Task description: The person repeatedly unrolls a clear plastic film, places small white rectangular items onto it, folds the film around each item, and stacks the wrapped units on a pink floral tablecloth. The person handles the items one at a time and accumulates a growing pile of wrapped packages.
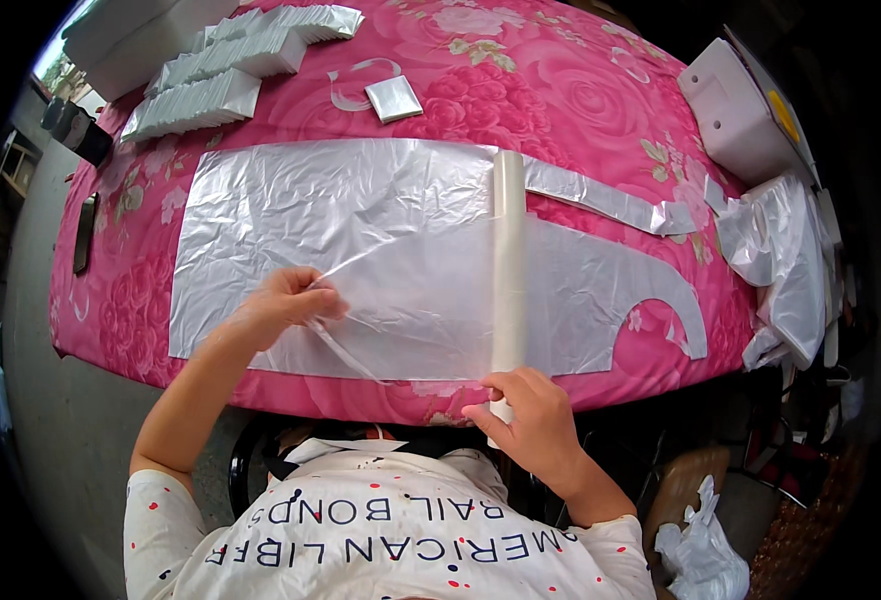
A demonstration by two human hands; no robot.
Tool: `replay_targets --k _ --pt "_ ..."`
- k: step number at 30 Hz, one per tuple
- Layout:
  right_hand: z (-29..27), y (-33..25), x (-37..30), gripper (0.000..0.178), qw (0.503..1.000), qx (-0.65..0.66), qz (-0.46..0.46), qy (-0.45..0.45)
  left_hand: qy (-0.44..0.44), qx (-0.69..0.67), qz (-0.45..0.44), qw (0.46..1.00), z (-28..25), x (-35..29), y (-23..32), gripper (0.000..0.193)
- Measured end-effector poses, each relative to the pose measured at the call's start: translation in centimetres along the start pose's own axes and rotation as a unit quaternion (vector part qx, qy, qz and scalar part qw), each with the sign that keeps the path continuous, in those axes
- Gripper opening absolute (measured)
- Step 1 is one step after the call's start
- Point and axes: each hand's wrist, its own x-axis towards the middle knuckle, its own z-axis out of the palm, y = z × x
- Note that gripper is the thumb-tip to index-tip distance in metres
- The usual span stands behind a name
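Note:
A thin, silvery translucent plastic sheet (271, 190) lies flat across the table, wrinkled at its left half. Its right part narrows to a curved cut-out (683, 300) and a long strap, like a disposable apron. Across its middle stands a pale cream roll (509, 260), lying lengthwise away from me. My left hand (296, 298) is closed in a pinch on a clear plastic film (401, 270), lifted and stretched toward the roll. My right hand (531, 415) is closed around the roll's near end at the table edge.
Stacks of folded silvery packets (206, 100) stand at the far left, near a dark bottle (79, 130) and a phone-like dark object (86, 233). One square packet (394, 99) lies alone. A white box (736, 110) and crumpled plastic (786, 265) sit at right on the pink floral tablecloth (581, 80).

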Motion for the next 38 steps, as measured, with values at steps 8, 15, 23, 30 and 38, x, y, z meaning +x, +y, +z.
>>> replay_targets --k 8,15,23,30,38 --pt "0.7 -1.5 -1.9 0.049 0.957 -0.055 0.285 -0.023 0.198 0.257 0.063 0.944 -10.8 -3.1 -0.7 0.013" --pt "0.9 -0.1 -2.8 0.059 0.948 -0.072 0.309 0.022 0.191 0.499 0.392 0.749 2.8 -0.9 3.1 0.025" --pt "1.6 -0.8 -3.7 0.086 0.94 -0.007 0.332 -0.074 0.08 0.448 0.433 0.778 14.9 6.7 -1.3 0.055" --pt "0.5 1.0 -1.9 0.069 0.973 -0.055 0.211 -0.079 0.086 0.55 0.402 0.727 15.6 7.5 -3.0 0.06" --pt "-1.7 6.9 9.3 0.066 0.944 0.059 0.293 -0.137 0.11 0.567 0.4 0.712 15.8 7.7 -2.9 0.062"
